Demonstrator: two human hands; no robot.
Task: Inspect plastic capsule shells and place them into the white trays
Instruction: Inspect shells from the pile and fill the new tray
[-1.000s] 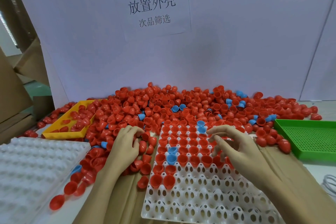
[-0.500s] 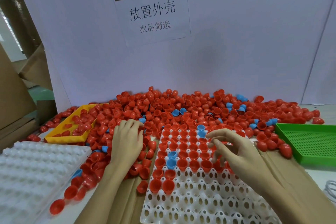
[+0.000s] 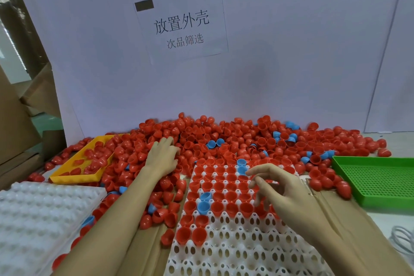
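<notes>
Capsule shells (image 3: 235,141), mostly red with a few blue, lie heaped across mid-frame. Left hand (image 3: 162,158) rests palm-down on the heap, fingertips buried; whether it grips one, I cannot tell. Right hand (image 3: 282,188) hovers, fingers loosely spread, empty, over the half-filled white tray (image 3: 235,253) at lower centre.

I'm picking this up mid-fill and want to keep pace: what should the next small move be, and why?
Probably close the left hand on a shell from the loose pile it rests on and carry it to the white tray. The right hand hovers over the filled rows with nothing visibly in its spread fingers, and the near rows are empty.
</notes>
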